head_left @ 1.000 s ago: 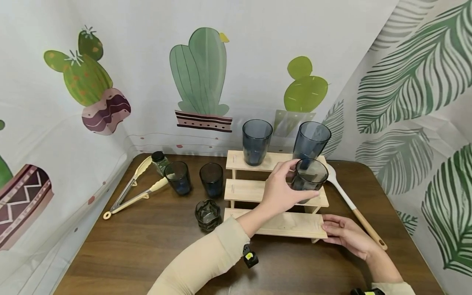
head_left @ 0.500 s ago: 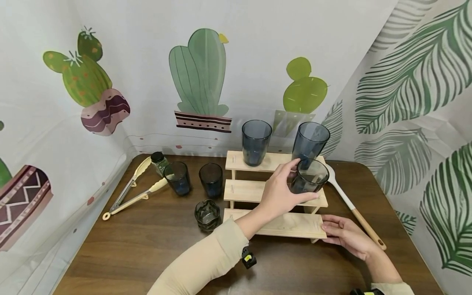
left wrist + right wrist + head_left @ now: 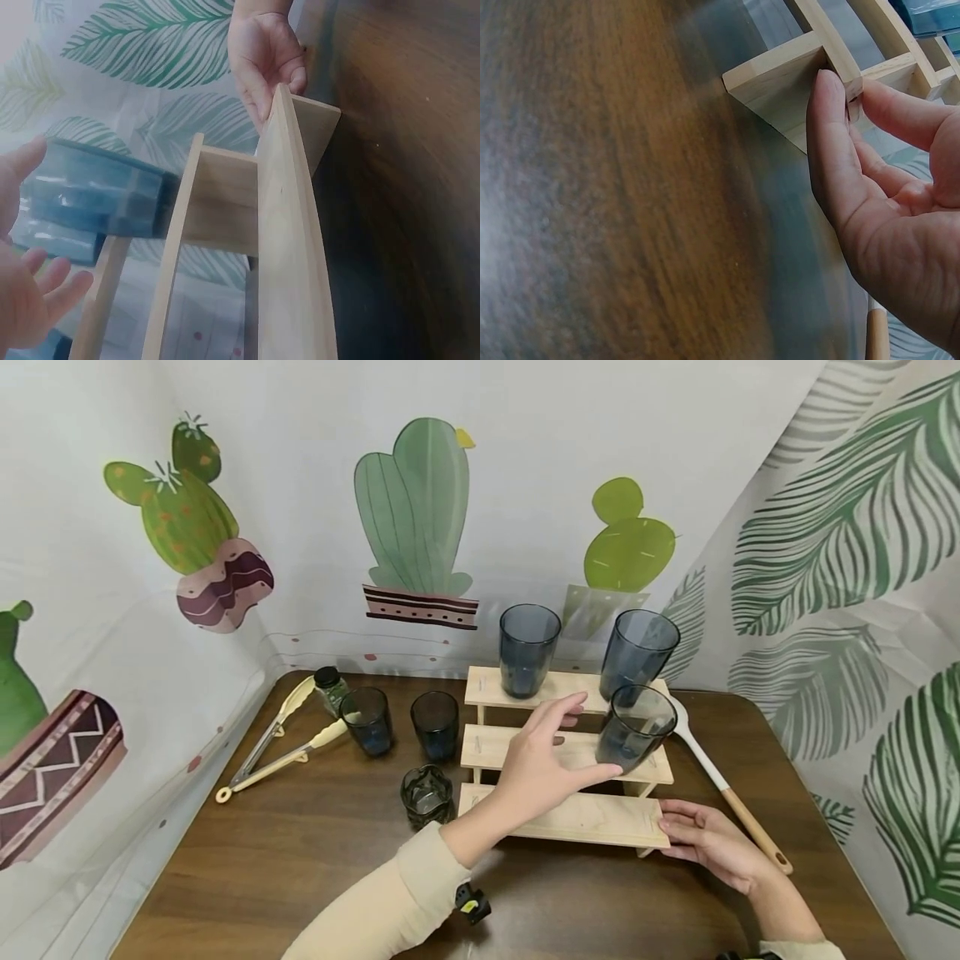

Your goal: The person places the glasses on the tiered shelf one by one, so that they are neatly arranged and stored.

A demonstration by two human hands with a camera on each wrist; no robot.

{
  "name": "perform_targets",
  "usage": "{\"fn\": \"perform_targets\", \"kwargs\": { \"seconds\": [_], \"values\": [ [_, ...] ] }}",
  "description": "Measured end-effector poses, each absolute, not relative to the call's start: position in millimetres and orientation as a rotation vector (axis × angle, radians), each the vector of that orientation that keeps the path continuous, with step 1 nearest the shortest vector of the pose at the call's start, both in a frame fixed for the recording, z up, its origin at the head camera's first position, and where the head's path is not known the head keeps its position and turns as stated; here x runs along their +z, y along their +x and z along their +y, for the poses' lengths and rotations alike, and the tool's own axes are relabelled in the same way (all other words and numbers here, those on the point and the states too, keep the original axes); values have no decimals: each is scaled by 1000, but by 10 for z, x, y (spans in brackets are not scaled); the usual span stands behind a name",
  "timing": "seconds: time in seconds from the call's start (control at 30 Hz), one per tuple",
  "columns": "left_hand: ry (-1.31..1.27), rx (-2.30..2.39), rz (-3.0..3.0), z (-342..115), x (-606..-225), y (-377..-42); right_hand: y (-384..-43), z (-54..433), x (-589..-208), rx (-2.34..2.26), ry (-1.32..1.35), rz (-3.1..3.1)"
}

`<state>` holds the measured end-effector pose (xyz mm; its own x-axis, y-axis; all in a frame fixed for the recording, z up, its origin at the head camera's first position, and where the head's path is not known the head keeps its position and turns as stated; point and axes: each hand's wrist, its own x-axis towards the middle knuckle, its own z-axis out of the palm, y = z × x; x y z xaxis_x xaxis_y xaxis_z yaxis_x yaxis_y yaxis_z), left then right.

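Note:
A three-tier wooden display rack (image 3: 585,817) stands on the table. On the right end of its middle tier sits a dark glass tumbler (image 3: 637,731). My left hand (image 3: 534,764) is just left of that tumbler, fingers spread and holding nothing; its thumb tip overlaps the tumbler's base in the head view. The left wrist view shows a gap between this hand (image 3: 30,300) and the glass. My right hand (image 3: 892,202) pinches the right end of the lowest board between thumb and fingers. Two taller blue-grey tumblers, one left (image 3: 527,652) and one right (image 3: 640,643), stand on the top tier.
Left of the rack stand two dark tumblers (image 3: 367,727) (image 3: 436,731) and a small wavy glass cup (image 3: 427,797). Further left lie open cream-tipped tongs (image 3: 262,768) beside a black-lidded jar (image 3: 330,689). A white utensil with a wooden handle (image 3: 738,810) lies to the right.
My left hand has let go of the tumbler and drawn back to the left, leaving it on the middle tier. The right hand keeps its hold on the rack.

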<state>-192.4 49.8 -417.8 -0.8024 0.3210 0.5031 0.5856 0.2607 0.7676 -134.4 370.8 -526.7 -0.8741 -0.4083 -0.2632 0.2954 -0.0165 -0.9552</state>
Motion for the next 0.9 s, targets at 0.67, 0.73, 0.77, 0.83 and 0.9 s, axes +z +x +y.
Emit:
{"fn": "perform_targets", "kwargs": {
  "seconds": [0.67,0.73,0.77,0.83,0.9],
  "values": [
    [-599,-1449,-2232,-658,-4193,-1876,-1339,3710,-5280,-1974,-88,1739],
    [-557,-1430,-2228,-779,-4216,-1898,-1341,3710,-5287,-1978,-99,1735],
    [-533,-1417,-2227,-839,-4230,-1909,-1341,3712,-5287,-1977,-114,1733],
    [-477,-1386,-2225,-960,-4265,-1937,-1342,3712,-5292,-1977,-125,1732],
    [-414,-1339,-2229,-1082,-4318,-1967,-1343,3713,-5298,-1981,-134,1728]
  ]
}}
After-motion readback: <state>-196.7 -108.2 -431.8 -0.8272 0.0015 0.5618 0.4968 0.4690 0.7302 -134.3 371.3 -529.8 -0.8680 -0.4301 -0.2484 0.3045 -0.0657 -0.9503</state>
